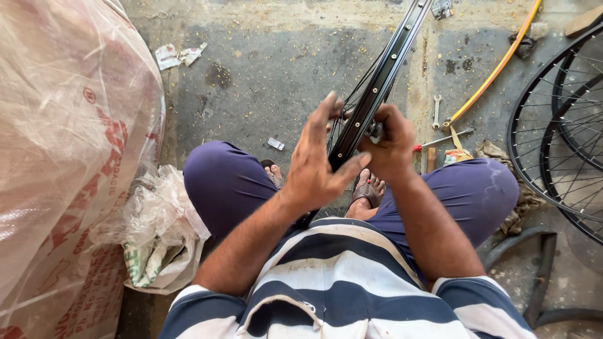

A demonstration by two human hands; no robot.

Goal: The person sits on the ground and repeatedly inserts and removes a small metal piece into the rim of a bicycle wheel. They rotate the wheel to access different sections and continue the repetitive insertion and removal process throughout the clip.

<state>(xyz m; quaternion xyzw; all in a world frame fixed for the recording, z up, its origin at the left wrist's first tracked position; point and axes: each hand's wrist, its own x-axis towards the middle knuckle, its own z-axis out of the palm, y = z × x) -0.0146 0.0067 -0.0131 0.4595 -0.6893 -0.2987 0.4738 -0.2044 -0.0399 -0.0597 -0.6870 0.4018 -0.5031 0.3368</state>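
A black bicycle wheel rim (388, 61) with thin spokes stands upright on edge between my knees, running from my lap toward the top of the view. My left hand (317, 160) rests against the rim's left side with fingers spread and thumb touching the rim. My right hand (391, 143) is closed around something small at the spokes on the rim's right side; what it grips is hidden by the fingers. I sit with purple trousers and sandalled feet on a concrete floor.
A large plastic-wrapped bundle (63, 138) and crumpled bags (160, 232) fill the left. Black spoked wheels (559, 132) lie at right. A spanner (436, 112), a screwdriver (443, 139), a yellow rim (496, 66) and paper scraps (176, 55) lie on the floor.
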